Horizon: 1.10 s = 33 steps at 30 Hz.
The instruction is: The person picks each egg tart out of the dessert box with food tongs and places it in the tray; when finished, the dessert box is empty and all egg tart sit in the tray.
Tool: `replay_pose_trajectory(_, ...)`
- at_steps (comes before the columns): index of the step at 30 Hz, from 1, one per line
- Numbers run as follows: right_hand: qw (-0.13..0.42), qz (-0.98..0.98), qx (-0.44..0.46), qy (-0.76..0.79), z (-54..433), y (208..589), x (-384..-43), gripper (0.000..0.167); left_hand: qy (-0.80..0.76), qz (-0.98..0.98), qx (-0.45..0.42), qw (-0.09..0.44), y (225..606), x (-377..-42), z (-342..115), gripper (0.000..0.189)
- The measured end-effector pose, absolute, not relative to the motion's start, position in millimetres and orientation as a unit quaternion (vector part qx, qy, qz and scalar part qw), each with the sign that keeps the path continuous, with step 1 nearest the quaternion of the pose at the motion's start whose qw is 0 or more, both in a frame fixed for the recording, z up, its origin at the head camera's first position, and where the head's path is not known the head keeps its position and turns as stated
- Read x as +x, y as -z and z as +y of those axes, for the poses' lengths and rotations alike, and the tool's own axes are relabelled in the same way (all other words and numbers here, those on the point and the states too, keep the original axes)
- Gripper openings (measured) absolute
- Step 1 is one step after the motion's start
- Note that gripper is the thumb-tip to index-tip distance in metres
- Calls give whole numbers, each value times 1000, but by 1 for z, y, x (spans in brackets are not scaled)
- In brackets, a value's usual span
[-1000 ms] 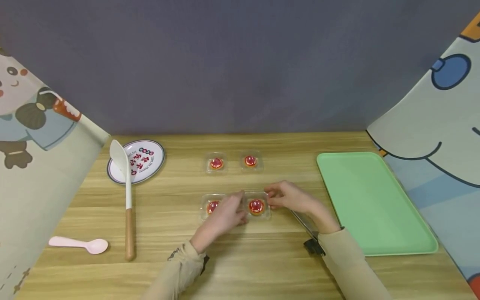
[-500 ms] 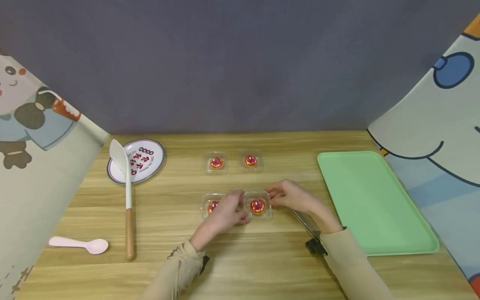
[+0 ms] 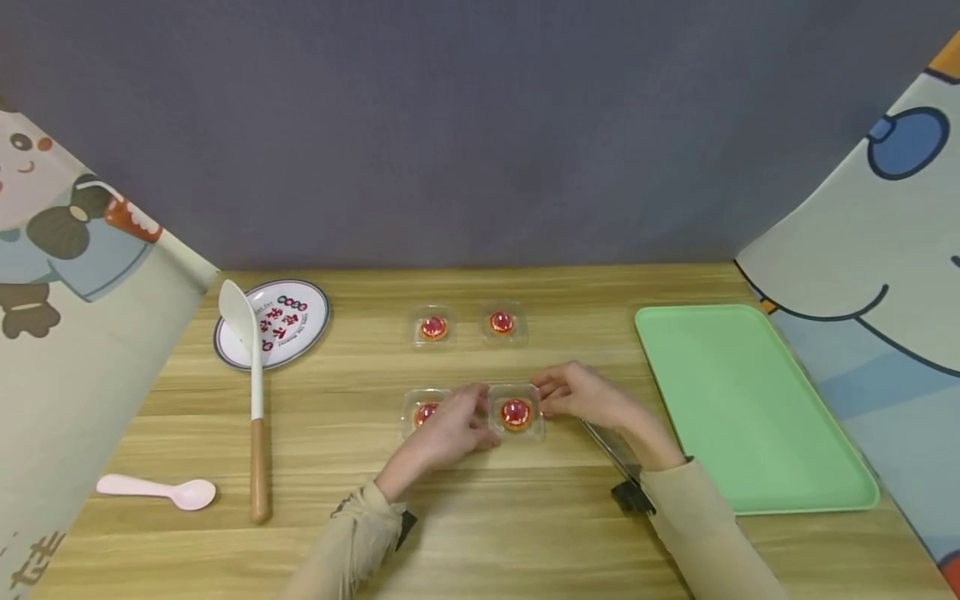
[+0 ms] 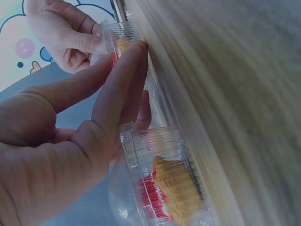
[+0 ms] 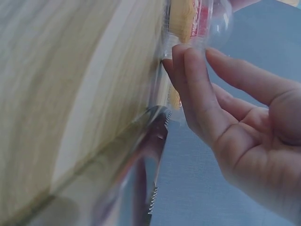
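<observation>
A clear plastic box with a red-topped tart inside lies on the wooden table between my two hands. My left hand has its fingers nearly straight at the box's left side. In the left wrist view, a second boxed tart sits beneath that hand; from the head it is partly covered. On the opposite side, my right hand touches the box's right edge with fingertips and thumb. Close under the right hand lies a shiny metal utensil with a toothed edge, its other end hidden by the forearm.
Two more boxed tarts, one left and one right, stand farther back. At left are a patterned plate, a long wooden-handled white ladle overlapping it, and a pink spoon. A green tray lies at right.
The box between my hands has shifted very slightly to the right, and both hands have moved a little with it. The other things stay where they were.
</observation>
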State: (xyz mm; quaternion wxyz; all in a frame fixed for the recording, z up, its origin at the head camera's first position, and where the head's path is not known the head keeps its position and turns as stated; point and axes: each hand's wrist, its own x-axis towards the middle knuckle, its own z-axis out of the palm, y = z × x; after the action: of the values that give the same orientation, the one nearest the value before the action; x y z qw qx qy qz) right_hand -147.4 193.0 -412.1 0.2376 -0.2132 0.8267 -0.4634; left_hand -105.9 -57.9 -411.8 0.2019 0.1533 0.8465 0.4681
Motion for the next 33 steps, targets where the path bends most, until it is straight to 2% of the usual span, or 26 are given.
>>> replay_pose_trajectory(14,256,805,-179,504,191,410,-144,41,-468,848,162,190,415,-107,-58,73)
replay_pose_trajectory(26,271,793,-166,519,189,410,-144,37,-468,849,161,186,412,-106,-57,74)
replay_pose_trajectory(33,276,787,-167,526,190,408,-142,43,-473,845,164,187,412,-107,-57,69)
